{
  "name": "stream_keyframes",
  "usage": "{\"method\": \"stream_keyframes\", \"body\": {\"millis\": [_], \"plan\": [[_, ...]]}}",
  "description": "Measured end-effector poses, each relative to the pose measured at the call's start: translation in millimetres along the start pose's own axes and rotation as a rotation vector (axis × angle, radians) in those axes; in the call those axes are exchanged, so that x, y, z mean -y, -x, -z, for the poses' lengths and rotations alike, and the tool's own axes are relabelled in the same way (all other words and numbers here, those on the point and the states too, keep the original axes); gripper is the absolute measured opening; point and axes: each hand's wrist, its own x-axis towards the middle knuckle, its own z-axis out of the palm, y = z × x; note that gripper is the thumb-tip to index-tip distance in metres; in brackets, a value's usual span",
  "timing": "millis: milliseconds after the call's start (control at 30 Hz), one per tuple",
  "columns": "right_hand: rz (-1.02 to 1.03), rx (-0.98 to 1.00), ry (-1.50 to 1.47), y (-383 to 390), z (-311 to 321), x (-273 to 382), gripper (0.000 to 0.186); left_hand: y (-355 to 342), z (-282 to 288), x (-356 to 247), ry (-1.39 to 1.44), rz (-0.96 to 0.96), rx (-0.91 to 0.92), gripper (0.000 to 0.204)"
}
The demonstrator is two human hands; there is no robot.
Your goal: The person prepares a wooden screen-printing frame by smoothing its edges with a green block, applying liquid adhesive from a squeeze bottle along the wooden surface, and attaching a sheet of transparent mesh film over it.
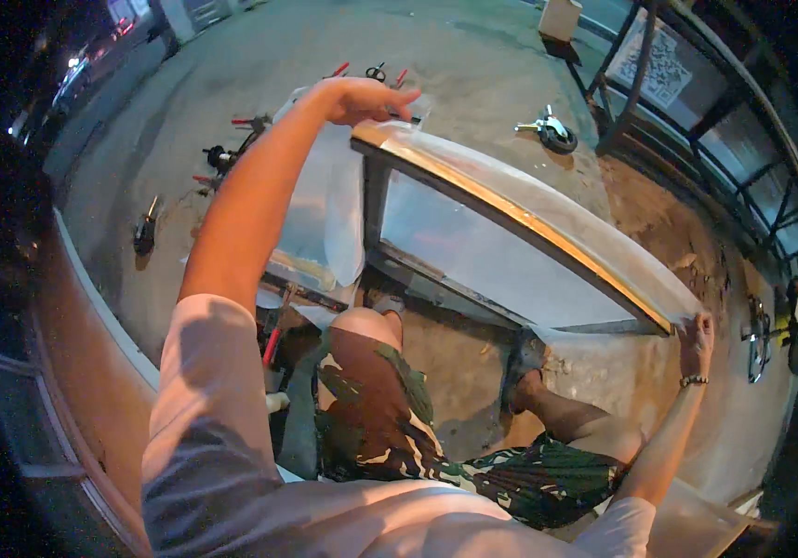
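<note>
A rectangular dark frame (373, 200) with a gold-coloured strip (511, 228) along its upper edge and a pale panel (492, 260) inside stands before my legs. Translucent plastic sheeting (557, 200) lies along that edge. My left hand (371, 102) is at the frame's upper left corner, fingers curled over something I cannot make out, with one digit stuck out. At the right end, my right hand (697, 335) is closed on the sheeting beside the frame's corner. Another pale panel (315, 214) with plastic sheeting is left of the frame, partly hidden by my left arm.
Red-handled tools (222, 158) lie beyond my left arm. A loose caster wheel (557, 138) and a wheeled piece (146, 232) are on the concrete floor (455, 56). A metal railing (697, 149) runs at right, near another wheeled item (757, 339). A low ledge (92, 307) is at left.
</note>
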Motion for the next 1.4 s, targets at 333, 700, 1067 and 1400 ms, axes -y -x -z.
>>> {"method": "stream_keyframes", "body": {"millis": [333, 700, 1067, 1400], "plan": [[0.065, -0.042, 0.059, 22, 15, 1, 0.012, 104, -32, -9, -0.204, -0.608, -0.498, 0.049], [-0.13, 0.043, 0.308, 61, -4, 18, 0.03, 143, -120, 102, -0.244, -0.708, -1.049, 0.019], [-0.001, -0.259, -0.06, 85, 2, -52, 0.023, 29, -520, -91, 0.13, -0.298, 0.48, 0.059], [-0.191, -0.113, -0.426, 85, -3, -49, 0.023, -43, -631, -143, 0.893, -0.151, -0.077, 0.038]]}}
